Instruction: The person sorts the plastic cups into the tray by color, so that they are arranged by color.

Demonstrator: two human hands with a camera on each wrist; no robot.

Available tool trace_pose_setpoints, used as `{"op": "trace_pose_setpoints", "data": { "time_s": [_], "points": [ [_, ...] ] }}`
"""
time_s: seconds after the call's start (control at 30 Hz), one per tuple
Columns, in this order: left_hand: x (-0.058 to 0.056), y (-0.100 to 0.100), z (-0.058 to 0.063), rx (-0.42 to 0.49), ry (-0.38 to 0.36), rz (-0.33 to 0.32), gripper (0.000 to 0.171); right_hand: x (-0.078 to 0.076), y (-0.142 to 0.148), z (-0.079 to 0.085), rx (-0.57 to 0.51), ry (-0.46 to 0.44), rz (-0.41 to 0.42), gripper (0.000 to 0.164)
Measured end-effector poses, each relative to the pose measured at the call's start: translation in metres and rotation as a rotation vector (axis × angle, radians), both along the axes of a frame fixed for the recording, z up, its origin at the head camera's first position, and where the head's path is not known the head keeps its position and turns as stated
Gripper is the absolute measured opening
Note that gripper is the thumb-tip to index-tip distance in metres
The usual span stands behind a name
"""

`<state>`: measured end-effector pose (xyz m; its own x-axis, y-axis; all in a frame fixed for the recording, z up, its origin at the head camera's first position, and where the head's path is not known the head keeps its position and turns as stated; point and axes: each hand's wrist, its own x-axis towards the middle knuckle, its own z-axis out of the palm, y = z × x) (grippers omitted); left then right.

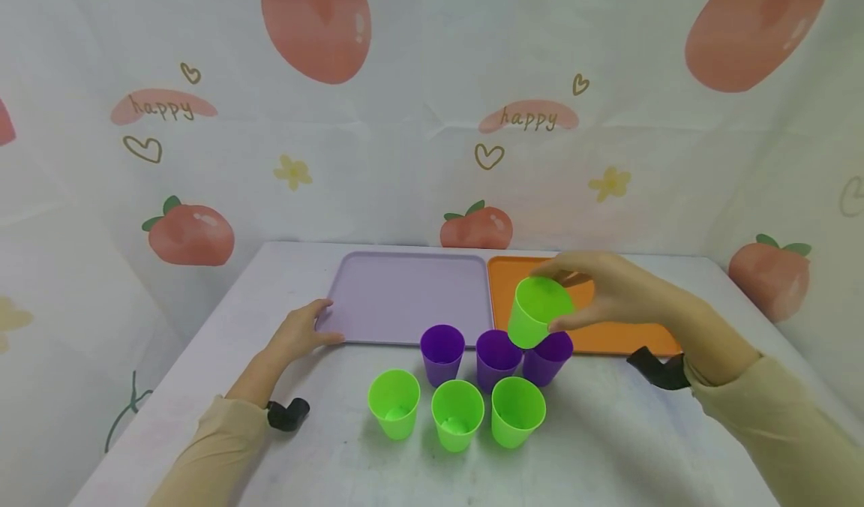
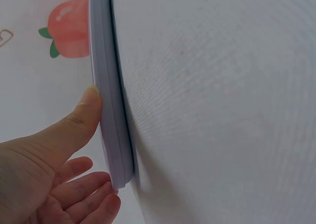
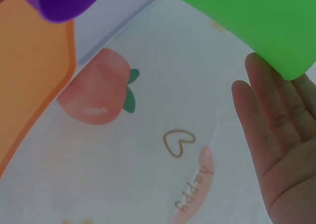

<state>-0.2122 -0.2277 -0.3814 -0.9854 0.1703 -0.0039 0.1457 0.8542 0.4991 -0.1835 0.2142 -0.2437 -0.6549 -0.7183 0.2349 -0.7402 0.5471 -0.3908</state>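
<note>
My right hand (image 1: 610, 289) holds a green plastic cup (image 1: 529, 316) by its side, raised above the purple cups, its mouth tilted toward me. In the right wrist view, fingers (image 3: 264, 105) lie along that cup's wall. My left hand (image 1: 295, 336) grips the near left corner of a lavender tray (image 1: 412, 297); in the left wrist view the thumb lies on one edge and the fingers touch round the corner. Three purple cups (image 1: 442, 353) stand upright in a row by the trays. Nearer to me are three upright green cups (image 1: 457, 417).
An orange tray (image 1: 607, 338) lies beside the lavender one, partly hidden behind my right hand and the held cup. A white table (image 1: 324, 462) bears everything. Behind it hangs a fruit-printed cloth (image 1: 391, 154). A thin green cord (image 1: 128, 409) shows at the left table edge.
</note>
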Motion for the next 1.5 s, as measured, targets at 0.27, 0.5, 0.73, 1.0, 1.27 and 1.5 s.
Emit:
{"op": "trace_pose_setpoints", "data": {
  "time_s": [0.27, 0.5, 0.73, 1.0, 1.27, 1.5],
  "points": [
    [-0.001, 0.000, -0.001, -0.002, -0.004, 0.003, 0.072, -0.026, -0.029, -0.004, -0.039, -0.058, 0.049, 0.056],
    [-0.001, 0.001, -0.002, -0.005, -0.006, 0.004, 0.072, -0.041, -0.056, -0.005, -0.060, -0.069, 0.048, 0.059],
    [-0.002, 0.001, -0.002, -0.010, -0.002, 0.001, 0.072, -0.055, -0.080, -0.006, -0.052, -0.126, 0.062, 0.059],
    [-0.002, 0.000, 0.000, -0.020, -0.004, 0.005, 0.072, -0.068, -0.111, -0.009, -0.038, -0.166, 0.065, 0.062],
    [-0.002, 0.000, 0.000, -0.029, -0.009, 0.011, 0.073, -0.076, -0.145, -0.018, 0.015, -0.175, 0.090, 0.060],
    [-0.001, 0.001, 0.002, -0.021, -0.014, 0.015, 0.073, -0.078, -0.172, -0.021, 0.060, -0.215, 0.069, 0.062]
  ]
}}
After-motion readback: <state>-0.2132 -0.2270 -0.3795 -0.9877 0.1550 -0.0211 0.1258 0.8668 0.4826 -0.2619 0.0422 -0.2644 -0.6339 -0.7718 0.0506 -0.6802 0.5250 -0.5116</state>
